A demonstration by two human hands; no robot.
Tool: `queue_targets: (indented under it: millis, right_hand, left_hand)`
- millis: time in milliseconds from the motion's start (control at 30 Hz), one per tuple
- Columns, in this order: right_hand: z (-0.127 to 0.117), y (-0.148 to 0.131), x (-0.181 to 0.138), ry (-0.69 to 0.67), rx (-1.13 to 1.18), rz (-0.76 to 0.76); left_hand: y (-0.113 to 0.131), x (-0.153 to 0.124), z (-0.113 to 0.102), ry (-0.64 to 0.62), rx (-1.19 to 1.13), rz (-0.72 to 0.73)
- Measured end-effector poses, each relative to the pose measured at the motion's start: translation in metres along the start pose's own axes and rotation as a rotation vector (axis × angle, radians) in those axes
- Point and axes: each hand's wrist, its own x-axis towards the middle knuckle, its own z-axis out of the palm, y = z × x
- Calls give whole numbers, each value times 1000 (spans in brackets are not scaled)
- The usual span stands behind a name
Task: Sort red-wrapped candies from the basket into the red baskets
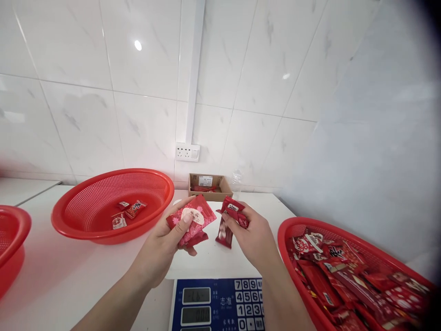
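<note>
My left hand (pixel 165 243) is closed on red and pink snack packets (pixel 198 218), the thumb pressed over the pale oval label of the front one. Close beside it, my right hand (pixel 250 230) pinches several small dark red snack packets (pixel 234 209). One longer brown-red packet (pixel 224 233) hangs below its fingertips. Both hands are above the white pan (pixel 196 264) of a weighing scale. In front of the pan is the scale's blue panel (pixel 225 303), with grey displays and number keys; my right forearm covers part of it.
On the left, a red perforated basket (pixel 151 174) holds a few packets, and another red basket (pixel 15 216) is cut off. A fuller red basket (pixel 285 230) stands right, heaped with wrapped snacks. Behind the scale sits a cardboard box (pixel 210 196) with red packets, below a wall socket (pixel 188 151).
</note>
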Motion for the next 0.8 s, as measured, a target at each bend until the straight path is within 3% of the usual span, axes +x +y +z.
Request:
queue_targets:
  millis: [100,367,433,600,700,800]
  right_hand:
    - [0,0,1,-65,141,22]
    - [2,3,-3,-392,720,66]
    - [6,2,-4,-421,753,57]
    - [8,3,-1,-368,678,9]
    - [3,4,-1,-371,600,-38]
    - [-1,3,-4,-348,553,-63]
  left_hand:
    - [1,0,0,23,21,10]
    - [1,4,2,103,126,61]
    - [-1,3,3,77,172,58]
    - [-2,1,-1,-132,367,94]
    - [2,0,-7,-134,471,121]
    - [7,-2,-10,-234,495,14]
